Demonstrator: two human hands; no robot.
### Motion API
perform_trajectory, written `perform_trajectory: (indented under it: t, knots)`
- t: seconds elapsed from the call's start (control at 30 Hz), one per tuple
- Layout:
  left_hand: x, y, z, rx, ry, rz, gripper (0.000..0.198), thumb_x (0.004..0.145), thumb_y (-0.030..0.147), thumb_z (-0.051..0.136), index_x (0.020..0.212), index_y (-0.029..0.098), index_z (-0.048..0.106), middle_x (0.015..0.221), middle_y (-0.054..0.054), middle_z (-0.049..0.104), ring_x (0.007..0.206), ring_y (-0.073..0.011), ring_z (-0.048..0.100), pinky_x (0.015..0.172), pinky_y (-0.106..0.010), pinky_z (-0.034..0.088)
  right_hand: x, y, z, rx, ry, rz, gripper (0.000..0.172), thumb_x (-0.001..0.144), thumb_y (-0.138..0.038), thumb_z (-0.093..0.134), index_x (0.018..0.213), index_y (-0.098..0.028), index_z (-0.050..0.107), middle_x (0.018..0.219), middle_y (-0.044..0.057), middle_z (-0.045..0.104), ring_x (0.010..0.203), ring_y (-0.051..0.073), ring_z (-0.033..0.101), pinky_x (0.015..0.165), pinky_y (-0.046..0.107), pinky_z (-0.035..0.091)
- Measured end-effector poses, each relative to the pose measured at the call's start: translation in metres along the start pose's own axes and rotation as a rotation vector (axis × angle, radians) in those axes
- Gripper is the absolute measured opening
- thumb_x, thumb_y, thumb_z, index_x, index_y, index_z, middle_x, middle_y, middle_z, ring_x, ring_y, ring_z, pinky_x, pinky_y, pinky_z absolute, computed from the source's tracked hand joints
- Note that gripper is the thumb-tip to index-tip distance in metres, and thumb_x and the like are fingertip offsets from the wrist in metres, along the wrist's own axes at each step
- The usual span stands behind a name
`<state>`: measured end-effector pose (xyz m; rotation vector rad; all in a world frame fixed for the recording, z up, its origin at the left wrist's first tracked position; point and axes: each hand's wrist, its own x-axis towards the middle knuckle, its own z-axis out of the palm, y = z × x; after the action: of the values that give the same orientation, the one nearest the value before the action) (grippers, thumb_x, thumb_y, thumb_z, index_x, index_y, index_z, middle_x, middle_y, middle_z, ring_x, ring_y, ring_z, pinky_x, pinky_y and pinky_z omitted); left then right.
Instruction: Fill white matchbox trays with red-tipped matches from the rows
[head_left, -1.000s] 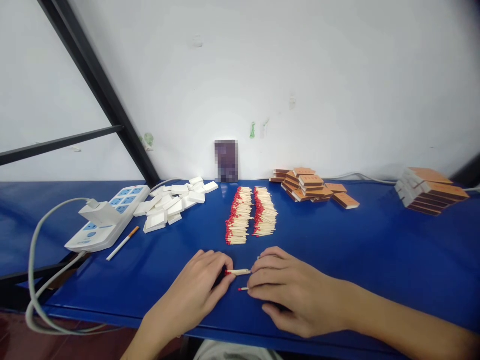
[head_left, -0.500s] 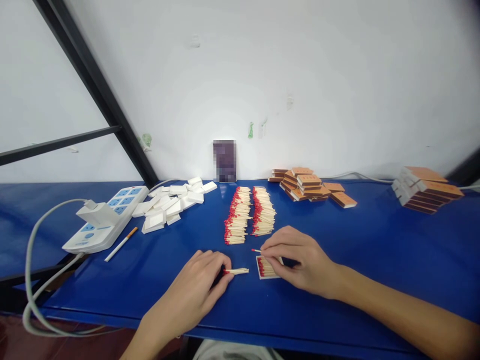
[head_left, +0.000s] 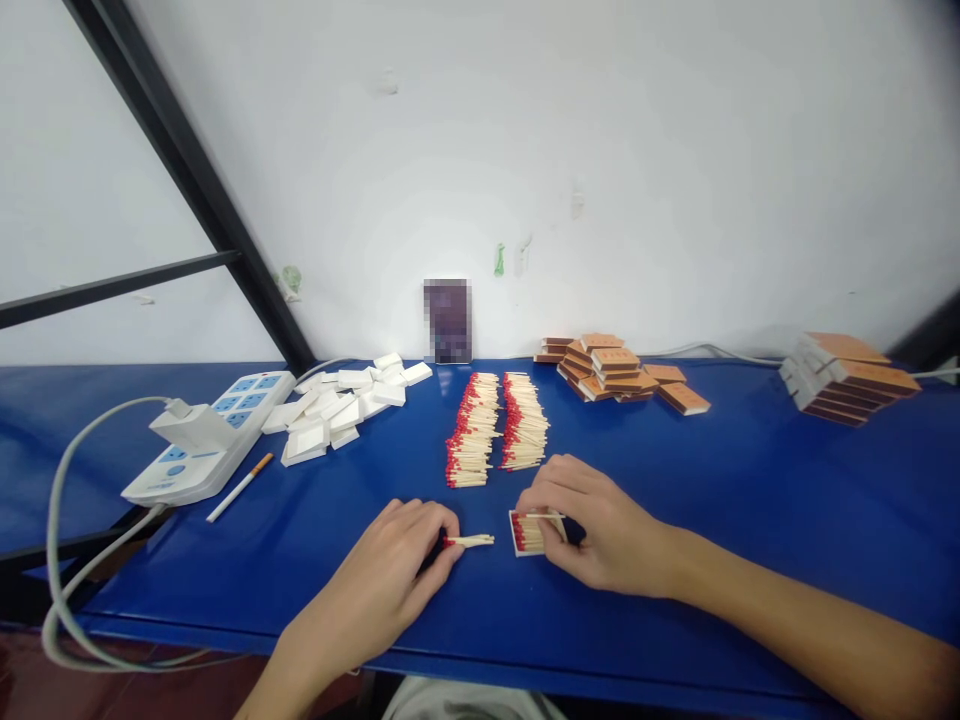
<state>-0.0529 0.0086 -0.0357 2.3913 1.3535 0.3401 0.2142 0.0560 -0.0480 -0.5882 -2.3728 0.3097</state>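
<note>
My left hand (head_left: 397, 560) rests at the blue table, its thumb and index finger closed on a few matches (head_left: 472, 541) whose pale ends point right. To its right lies a small white matchbox tray (head_left: 515, 548) with a layer of red-headed matches inside. Over this tray is my right hand (head_left: 600, 525), fingers closed around a single match (head_left: 551, 516) lying along the tray's far side. My fingers hide part of the tray. Beyond the hands are two long piles of matches, a left one (head_left: 474, 430) and a right one (head_left: 526, 422), heads to the left.
White empty trays (head_left: 341, 410) lie heaped at the left, near a cigarette (head_left: 240, 487) and a power strip (head_left: 202, 455) with a plugged-in charger. Orange matchboxes (head_left: 611, 370) are piled at the back right; a wrapped stack (head_left: 847, 378) stands farther right. A pixelated dark panel (head_left: 448, 322) leans on the wall.
My right hand has lowered slightly, bringing its match from beyond the tray's far left corner down to the tray's far side. My left hand keeps its matches in nearly the same place.
</note>
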Motion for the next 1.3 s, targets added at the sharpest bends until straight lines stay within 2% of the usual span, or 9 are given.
perform_trajectory:
  t: [0.17,0.43,0.57,0.67,0.87,1.0,1.17,1.3]
  knots:
    - [-0.002,-0.001,0.000,-0.010,-0.003,0.001,0.018,0.107,0.034,0.037,0.101,0.024,0.051,0.097,0.003,0.060,0.089,-0.0187,0.057,0.096,-0.039,0.035,0.001,-0.001,0.000,0.050,-0.081,0.055,0.025,0.081,-0.006,0.053,0.101,-0.019,0.062,0.084,0.003,0.065,0.078,0.017,0.054,0.076,0.032,0.043]
    - [-0.001,-0.003,0.002,-0.015,0.006,0.002,0.018,0.107,0.034,0.037,0.102,0.024,0.051,0.097,0.002,0.060,0.091,-0.0186,0.057,0.099,-0.039,0.034,0.000,-0.004,-0.004,0.035,-0.097,0.085,0.024,0.087,-0.016,0.053,0.109,-0.019,0.062,0.095,0.006,0.067,0.088,0.020,0.057,0.082,0.036,0.043]
    - [-0.001,-0.003,0.002,-0.026,0.003,-0.002,0.018,0.108,0.034,0.037,0.102,0.025,0.051,0.097,0.002,0.060,0.091,-0.0185,0.057,0.097,-0.038,0.035,0.001,-0.009,-0.009,-0.098,-0.167,0.217,0.045,0.081,-0.028,0.062,0.125,-0.020,0.056,0.115,0.010,0.064,0.099,0.026,0.057,0.088,0.043,0.041]
    - [-0.001,-0.003,0.001,-0.036,0.007,-0.003,0.020,0.108,0.033,0.035,0.102,0.025,0.051,0.098,0.002,0.060,0.092,-0.0186,0.057,0.097,-0.037,0.036,0.002,-0.012,-0.012,-0.150,-0.258,0.266,0.054,0.073,-0.026,0.063,0.125,-0.020,0.055,0.116,0.011,0.062,0.099,0.029,0.055,0.088,0.045,0.039]
    - [0.000,-0.003,0.002,-0.035,0.008,0.002,0.020,0.108,0.033,0.034,0.102,0.025,0.050,0.098,0.002,0.060,0.091,-0.0185,0.057,0.095,-0.037,0.036,0.003,-0.011,-0.011,-0.075,-0.301,0.158,0.049,0.071,-0.016,0.056,0.120,-0.018,0.055,0.105,0.007,0.063,0.093,0.024,0.053,0.087,0.041,0.036]
    - [0.000,-0.003,0.002,-0.035,0.018,0.009,0.021,0.108,0.033,0.033,0.101,0.024,0.050,0.098,0.001,0.061,0.090,-0.0187,0.057,0.091,-0.036,0.038,0.003,-0.013,-0.013,0.056,-0.370,0.050,0.055,0.067,-0.018,0.062,0.122,-0.018,0.053,0.097,0.004,0.061,0.086,0.020,0.051,0.087,0.037,0.038]
    - [-0.002,-0.002,0.003,-0.020,0.071,0.016,0.024,0.108,0.033,0.030,0.100,0.023,0.051,0.096,-0.001,0.062,0.086,-0.0198,0.056,0.086,-0.036,0.039,0.001,-0.017,-0.010,0.094,-0.354,0.106,0.053,0.080,-0.029,0.068,0.129,-0.020,0.050,0.100,0.005,0.063,0.090,0.020,0.055,0.091,0.036,0.038]
    - [-0.002,0.005,0.004,-0.090,0.106,0.013,0.023,0.108,0.033,0.032,0.098,0.023,0.051,0.096,-0.001,0.063,0.083,-0.0193,0.056,0.079,-0.033,0.041,-0.001,-0.016,-0.006,0.093,-0.375,0.144,0.058,0.082,-0.039,0.073,0.134,-0.023,0.050,0.102,0.005,0.064,0.092,0.021,0.056,0.092,0.037,0.039]
